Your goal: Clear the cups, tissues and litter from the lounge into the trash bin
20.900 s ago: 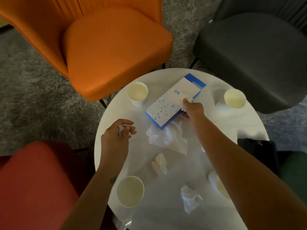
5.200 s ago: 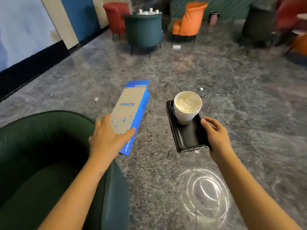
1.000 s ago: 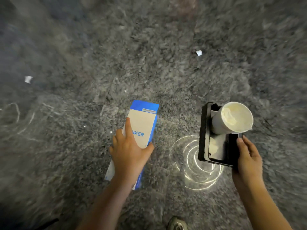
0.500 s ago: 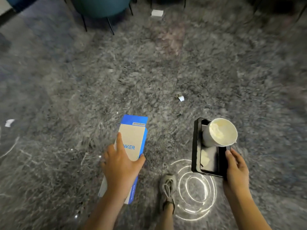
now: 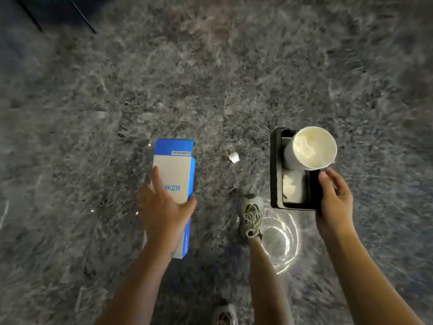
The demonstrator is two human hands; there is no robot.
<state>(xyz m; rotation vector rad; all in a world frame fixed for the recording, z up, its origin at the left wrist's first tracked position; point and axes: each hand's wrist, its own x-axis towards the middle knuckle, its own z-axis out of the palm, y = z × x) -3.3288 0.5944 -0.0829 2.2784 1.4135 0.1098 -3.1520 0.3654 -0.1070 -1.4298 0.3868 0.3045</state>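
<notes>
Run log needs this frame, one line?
left hand grips blue box | right hand holds black tray, cup on it | paper scrap on floor

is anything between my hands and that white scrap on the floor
Nothing visible covers the white scrap. But both hands are full: the left hand grips the blue box, the right hand holds the black tray.

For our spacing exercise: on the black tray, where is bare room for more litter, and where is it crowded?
Bare: the tray's floor between the tissue and the right hand. Crowded: its far end, which the cup fills.
</notes>
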